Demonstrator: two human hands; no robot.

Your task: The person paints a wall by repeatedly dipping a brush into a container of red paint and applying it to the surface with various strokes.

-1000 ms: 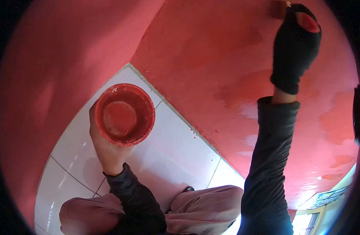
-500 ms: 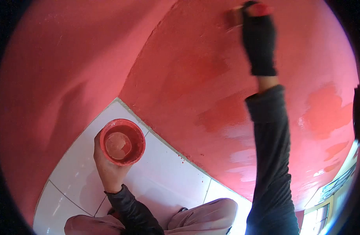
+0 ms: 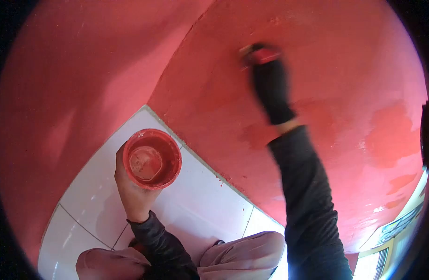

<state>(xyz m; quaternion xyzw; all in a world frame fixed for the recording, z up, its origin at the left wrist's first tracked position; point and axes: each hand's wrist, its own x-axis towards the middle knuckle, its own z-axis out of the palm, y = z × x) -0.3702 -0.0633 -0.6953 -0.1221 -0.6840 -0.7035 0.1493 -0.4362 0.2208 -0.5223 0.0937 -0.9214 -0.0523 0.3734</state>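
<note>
A round red paint pot [image 3: 174, 161] is gripped from its left side by my bare left hand [image 3: 136, 198], its mouth facing up. A little red paint lies in the bottom. My right hand [image 3: 269, 77], in a black glove, is closed around a paintbrush [image 3: 245, 55] smeared by motion. The brush is up against the red wall [image 3: 214, 93], near the corner. Its bristles are too blurred to make out clearly.
A second red wall [image 3: 83, 70] meets the first at a corner on the left. White floor tiles [image 3: 200, 205] lie below, with small red drops [image 3: 220, 180] near the wall's foot. Darker, wet-looking paint patches [image 3: 392, 135] show on the right. My bent knees [image 3: 251, 256] are at the bottom.
My right hand has swept the brush left and downward across the wall. The pot in my left hand has shifted slightly up and right in view.
</note>
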